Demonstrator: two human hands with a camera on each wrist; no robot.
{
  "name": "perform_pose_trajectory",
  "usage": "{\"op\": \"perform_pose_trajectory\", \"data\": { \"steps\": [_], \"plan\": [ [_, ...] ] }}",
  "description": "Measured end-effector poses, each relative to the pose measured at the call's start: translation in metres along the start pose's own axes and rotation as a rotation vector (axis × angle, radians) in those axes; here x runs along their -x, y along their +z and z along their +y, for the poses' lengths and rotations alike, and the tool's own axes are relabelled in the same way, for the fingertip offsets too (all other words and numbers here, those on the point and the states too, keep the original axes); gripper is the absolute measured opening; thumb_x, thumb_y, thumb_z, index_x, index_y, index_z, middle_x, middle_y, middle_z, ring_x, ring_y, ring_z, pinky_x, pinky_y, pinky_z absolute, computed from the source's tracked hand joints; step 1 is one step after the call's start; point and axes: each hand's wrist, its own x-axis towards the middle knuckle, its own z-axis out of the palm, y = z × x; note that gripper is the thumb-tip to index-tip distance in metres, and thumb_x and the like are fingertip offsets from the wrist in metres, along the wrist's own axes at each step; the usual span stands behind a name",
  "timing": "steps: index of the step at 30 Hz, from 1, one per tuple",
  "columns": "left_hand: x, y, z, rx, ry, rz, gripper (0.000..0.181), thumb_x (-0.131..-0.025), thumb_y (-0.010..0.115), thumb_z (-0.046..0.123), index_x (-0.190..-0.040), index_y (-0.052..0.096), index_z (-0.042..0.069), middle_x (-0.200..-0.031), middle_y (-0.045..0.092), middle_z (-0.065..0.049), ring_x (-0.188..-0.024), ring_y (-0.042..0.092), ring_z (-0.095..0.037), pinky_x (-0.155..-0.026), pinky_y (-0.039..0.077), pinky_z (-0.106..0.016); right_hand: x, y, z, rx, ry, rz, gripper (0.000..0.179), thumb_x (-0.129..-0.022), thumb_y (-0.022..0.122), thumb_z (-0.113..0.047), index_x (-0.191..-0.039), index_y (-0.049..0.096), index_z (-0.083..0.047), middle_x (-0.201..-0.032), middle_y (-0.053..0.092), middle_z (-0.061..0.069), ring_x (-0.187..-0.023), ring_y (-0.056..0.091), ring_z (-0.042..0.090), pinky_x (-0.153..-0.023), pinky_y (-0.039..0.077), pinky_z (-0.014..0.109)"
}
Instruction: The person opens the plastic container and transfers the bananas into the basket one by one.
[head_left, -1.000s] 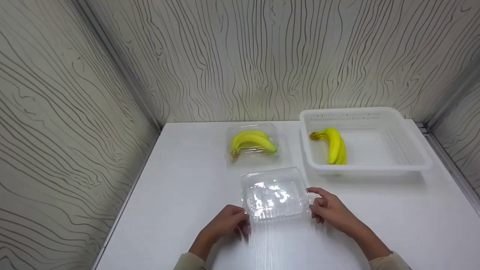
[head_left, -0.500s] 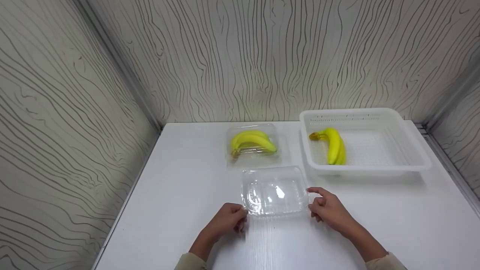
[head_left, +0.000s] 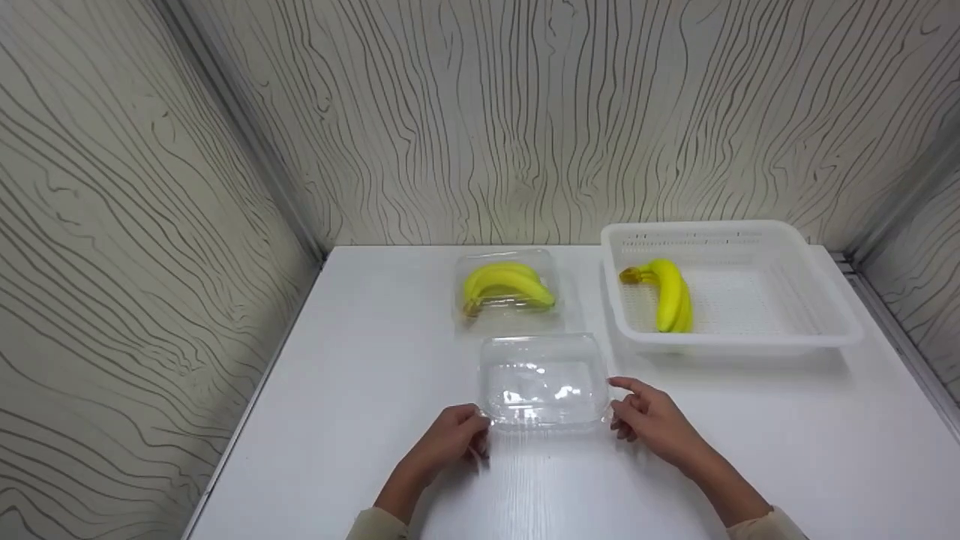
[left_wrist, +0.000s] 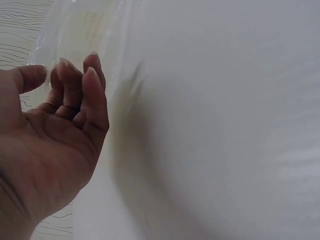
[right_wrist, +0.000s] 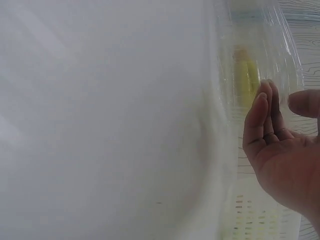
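A clear plastic clamshell container (head_left: 544, 382) sits near the middle of the white table in the head view, glare across it. At its near left corner my left hand (head_left: 454, 435) pinches the rim between thumb and fingers, the other fingers curled below. My right hand (head_left: 652, 416) pinches the right edge, its index finger stretched along that side. In the left wrist view the left hand (left_wrist: 60, 135) shows palm-on beside the clear plastic. From the right wrist, the right hand (right_wrist: 282, 145) appears against the container wall (right_wrist: 222, 65), with yellow showing through behind.
Behind the container stands another clear clamshell (head_left: 510, 319) with bananas (head_left: 510, 281) inside. At the back right is a white perforated basket (head_left: 750, 337) holding a bunch of bananas (head_left: 673, 300) at its left. Patterned panels (head_left: 517, 135) wall the table (head_left: 360, 360).
The container between my hands has shifted slightly left and turned straighter, its near edge a little farther back. Both hands have moved along with it, keeping their hold.
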Motion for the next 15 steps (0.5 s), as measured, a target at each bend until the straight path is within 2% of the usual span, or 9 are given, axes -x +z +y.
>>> {"op": "perform_pose_trajectory", "data": {
  "steps": [3,5,9,12,14,15],
  "plan": [
    [0.002,-0.003,0.0,-0.026,-0.02,0.048,0.021,-0.102,0.061,0.025,-0.091,0.063,0.007,-0.078,0.066,-0.005,-0.071,0.068,-0.018,-0.062,0.055,-0.028,0.0,0.001,-0.001,0.02,-0.001,0.012,0.057,-0.109,0.06,-0.023,-0.157,0.044,0.004,-0.091,0.072,0.012,-0.079,0.069,0.017,-0.072,0.06,0.028],
    [0.001,-0.003,0.0,-0.056,-0.024,0.119,0.018,-0.098,0.062,0.024,-0.093,0.064,0.007,-0.08,0.067,-0.007,-0.072,0.067,-0.019,-0.062,0.055,-0.029,0.0,0.002,-0.003,0.033,0.015,0.046,0.056,-0.109,0.061,-0.026,-0.156,0.048,0.001,-0.094,0.072,0.011,-0.082,0.069,0.017,-0.072,0.06,0.027],
    [-0.007,0.0,0.002,-0.083,-0.02,0.36,0.019,-0.094,0.061,0.022,-0.105,0.067,0.008,-0.093,0.069,-0.008,-0.081,0.065,-0.02,-0.066,0.056,-0.032,-0.001,0.005,-0.007,0.054,0.07,0.138,0.056,-0.109,0.061,-0.036,-0.157,0.051,-0.008,-0.116,0.072,0.012,-0.098,0.069,0.017,-0.078,0.061,0.028],
    [-0.014,0.007,0.004,-0.076,-0.019,0.517,0.03,-0.097,0.062,0.025,-0.121,0.065,0.008,-0.114,0.069,-0.01,-0.099,0.067,-0.022,-0.079,0.059,-0.037,-0.003,0.008,-0.01,0.065,0.076,0.166,0.063,-0.109,0.059,-0.042,-0.161,0.045,-0.009,-0.141,0.066,0.019,-0.116,0.07,0.026,-0.087,0.063,0.033],
    [-0.018,0.011,0.006,-0.07,-0.023,0.567,0.041,-0.1,0.065,0.031,-0.134,0.061,0.008,-0.131,0.066,-0.013,-0.115,0.066,-0.026,-0.092,0.059,-0.044,-0.005,0.011,-0.013,0.079,0.072,0.165,0.068,-0.11,0.058,-0.044,-0.165,0.039,-0.01,-0.154,0.057,0.022,-0.129,0.067,0.033,-0.095,0.063,0.039],
    [-0.019,0.014,0.007,-0.071,-0.02,0.573,0.049,-0.1,0.067,0.035,-0.14,0.058,0.007,-0.138,0.063,-0.014,-0.123,0.064,-0.028,-0.098,0.057,-0.047,-0.006,0.012,-0.015,0.089,0.065,0.163,0.07,-0.11,0.058,-0.045,-0.166,0.036,-0.01,-0.159,0.053,0.023,-0.135,0.064,0.037,-0.099,0.062,0.042]
  ]
}}
